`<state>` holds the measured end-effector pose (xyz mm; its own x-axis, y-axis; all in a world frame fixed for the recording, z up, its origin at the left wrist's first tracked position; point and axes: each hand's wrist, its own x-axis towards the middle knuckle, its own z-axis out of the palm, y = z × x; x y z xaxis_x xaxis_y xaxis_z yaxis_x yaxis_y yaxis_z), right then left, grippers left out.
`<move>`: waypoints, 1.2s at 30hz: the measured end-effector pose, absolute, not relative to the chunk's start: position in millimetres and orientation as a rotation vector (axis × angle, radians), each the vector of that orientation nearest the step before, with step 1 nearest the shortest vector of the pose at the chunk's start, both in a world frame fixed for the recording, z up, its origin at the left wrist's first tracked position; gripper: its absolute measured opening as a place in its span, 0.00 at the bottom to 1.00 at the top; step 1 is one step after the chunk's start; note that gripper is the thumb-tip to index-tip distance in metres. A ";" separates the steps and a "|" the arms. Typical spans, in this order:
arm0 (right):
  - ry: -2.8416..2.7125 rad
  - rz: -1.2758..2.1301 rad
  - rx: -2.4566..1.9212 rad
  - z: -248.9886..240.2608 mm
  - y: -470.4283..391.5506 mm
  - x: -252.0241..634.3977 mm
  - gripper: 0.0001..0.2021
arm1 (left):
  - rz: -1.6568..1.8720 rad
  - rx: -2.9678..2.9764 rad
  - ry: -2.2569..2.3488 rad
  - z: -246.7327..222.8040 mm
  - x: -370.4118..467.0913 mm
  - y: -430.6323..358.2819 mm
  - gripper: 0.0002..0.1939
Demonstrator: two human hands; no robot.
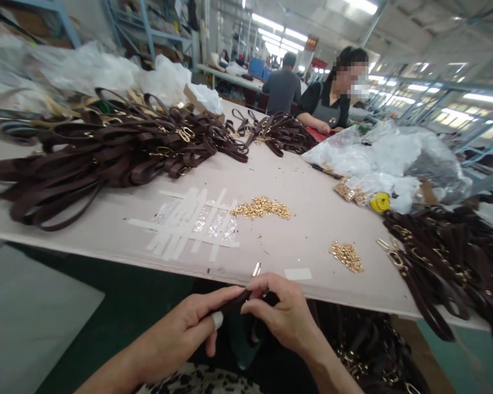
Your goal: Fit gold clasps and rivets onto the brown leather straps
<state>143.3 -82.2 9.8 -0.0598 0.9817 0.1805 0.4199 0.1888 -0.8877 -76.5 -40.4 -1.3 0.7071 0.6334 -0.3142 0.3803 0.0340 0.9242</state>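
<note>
A dark brown strap (229, 304) is pinched in my left hand (189, 323), whose thumb wears a white wrap. My right hand (282, 306) closes its thumb and fingers at the strap's end, in front of the table edge. Just above those fingertips a gold metal piece (257, 268) shows; whether it is joined to the strap I cannot tell. Farther back lies a heap of small gold hardware pieces (265, 208), and a smaller gold heap (347, 256) sits to the right.
Brown straps (119, 148) with gold fittings pile up at left, with another pile (439, 257) at right. White tape strips (184, 230) cross the table (279, 175). A yellow tape measure (379, 202) lies by plastic bags (394, 153). A person (332, 93) works across the table.
</note>
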 end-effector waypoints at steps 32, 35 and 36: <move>-2.235 -0.372 -2.069 3.6 -53.3 347.6 0.14 | 0.543 0.855 0.990 -2.5 -46.6 -51.2 0.19; -2.268 -0.385 -2.042 2.9 -48.7 354.3 0.14 | 0.564 0.784 0.904 5.5 -39.8 -51.2 0.19; -2.265 -0.388 -2.031 1.9 -47.8 356.6 0.15 | 0.576 0.775 0.874 7.7 -37.0 -51.3 0.19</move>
